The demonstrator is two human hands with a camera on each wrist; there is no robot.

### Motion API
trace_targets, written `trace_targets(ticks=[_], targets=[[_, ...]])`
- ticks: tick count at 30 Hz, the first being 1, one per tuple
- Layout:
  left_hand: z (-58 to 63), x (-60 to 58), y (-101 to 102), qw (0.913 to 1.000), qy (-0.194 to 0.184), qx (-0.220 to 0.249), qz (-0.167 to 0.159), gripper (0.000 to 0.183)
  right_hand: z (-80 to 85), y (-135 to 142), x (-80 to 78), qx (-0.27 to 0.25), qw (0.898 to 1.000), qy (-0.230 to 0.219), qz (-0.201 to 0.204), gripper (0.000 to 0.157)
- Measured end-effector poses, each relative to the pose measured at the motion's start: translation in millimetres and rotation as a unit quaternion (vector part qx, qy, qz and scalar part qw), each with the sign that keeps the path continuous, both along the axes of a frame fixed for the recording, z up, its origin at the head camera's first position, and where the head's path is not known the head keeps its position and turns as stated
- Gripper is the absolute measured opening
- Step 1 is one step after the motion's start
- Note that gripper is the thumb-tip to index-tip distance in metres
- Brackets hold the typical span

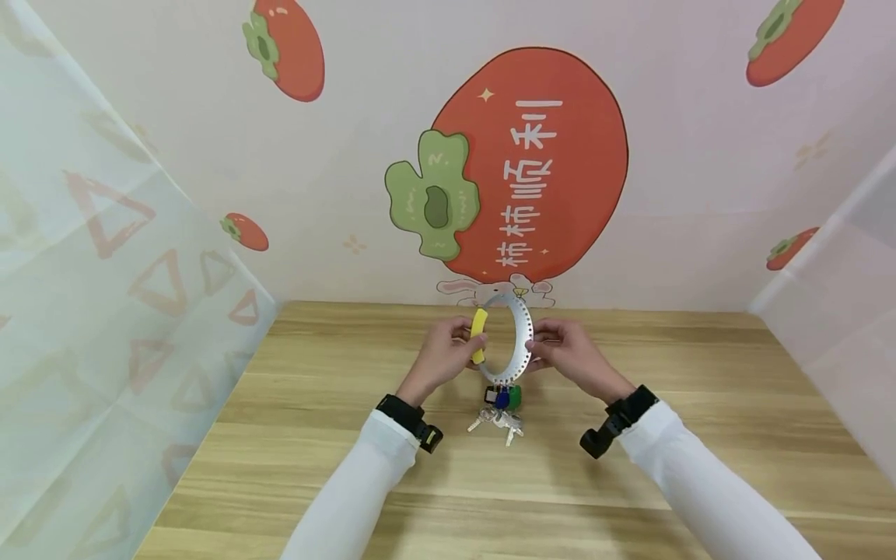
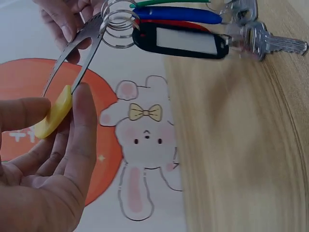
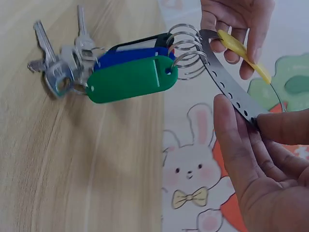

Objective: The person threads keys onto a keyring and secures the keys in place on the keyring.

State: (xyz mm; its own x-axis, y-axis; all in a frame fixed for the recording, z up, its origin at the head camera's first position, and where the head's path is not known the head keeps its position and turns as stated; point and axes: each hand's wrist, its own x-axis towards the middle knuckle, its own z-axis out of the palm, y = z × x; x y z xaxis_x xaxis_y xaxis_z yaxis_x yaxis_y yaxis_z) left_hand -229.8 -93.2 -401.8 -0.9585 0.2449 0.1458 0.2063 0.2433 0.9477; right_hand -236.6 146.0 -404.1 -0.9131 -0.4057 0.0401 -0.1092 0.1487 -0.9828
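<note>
A large metal key ring [image 1: 521, 342] with a row of punched holes is held up over the table by both hands. My left hand [image 1: 448, 348] pinches its yellow grip [image 1: 479, 336] between thumb and fingers. On the opposite side, my right hand [image 1: 570, 354] pinches the perforated band [image 3: 231, 92]. From the lower part of the band hang small split rings [image 3: 186, 48] with key tags: a green tag [image 3: 130, 79], a blue tag [image 2: 178, 14], a black tag [image 2: 181, 41] with a white label, and a red one [image 2: 186, 25]. Several silver keys [image 1: 507, 420] dangle below the tags.
The wood-grain table [image 1: 336, 467] spreads under both arms. Behind it stands a pale wall covering [image 1: 336, 155] printed with persimmons and a rabbit. A patterned white sheet [image 1: 105, 311] borders the left side, and another pale sheet [image 1: 840, 311] the right.
</note>
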Motion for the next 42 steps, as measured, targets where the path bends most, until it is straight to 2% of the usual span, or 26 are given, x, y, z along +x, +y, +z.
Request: trace_targets(ticks=[8, 12, 19, 22, 26, 31, 38, 42], targets=[[-13.4, -20.0, 5.2, 0.9974, -0.066, 0.001, 0.029, 0.034, -11.7, -0.8, -21.8, 0.024, 0.998, -0.038, -0.04, 0.034], [-20.8, -29.3, 8.5, 0.9952, -0.082, -0.006, 0.052, 0.038, -16.7, -5.3, -33.3, 0.042, 0.995, -0.057, -0.072, 0.033], [-30.2, -42.6, 16.1, 0.9897, -0.112, -0.006, 0.089, 0.042, -27.0, -13.6, -51.9, 0.097, 0.982, -0.056, -0.15, 0.029], [-36.0, -49.2, 19.3, 0.9864, -0.13, 0.001, 0.1, 0.042, -31.7, -15.8, -57.3, 0.094, 0.978, -0.075, -0.168, 0.028], [-44.1, -56.2, 22.3, 0.9831, -0.148, 0.011, 0.108, 0.042, -38.5, -17.6, -63.3, 0.09, 0.976, -0.104, -0.171, 0.029], [-52.5, -62.3, 24.4, 0.9813, -0.164, 0.005, 0.101, 0.041, -45.9, -18.3, -70.3, 0.118, 0.969, -0.132, -0.172, 0.03], [-56.9, -67.9, 27.1, 0.9783, -0.189, -0.001, 0.086, 0.039, -49.0, -19.5, -75.2, 0.187, 0.959, -0.125, -0.172, 0.029], [-58.6, -70.4, 28.9, 0.9752, -0.201, -0.013, 0.092, 0.038, -49.4, -20.4, -76.3, 0.202, 0.957, -0.118, -0.169, 0.023]])
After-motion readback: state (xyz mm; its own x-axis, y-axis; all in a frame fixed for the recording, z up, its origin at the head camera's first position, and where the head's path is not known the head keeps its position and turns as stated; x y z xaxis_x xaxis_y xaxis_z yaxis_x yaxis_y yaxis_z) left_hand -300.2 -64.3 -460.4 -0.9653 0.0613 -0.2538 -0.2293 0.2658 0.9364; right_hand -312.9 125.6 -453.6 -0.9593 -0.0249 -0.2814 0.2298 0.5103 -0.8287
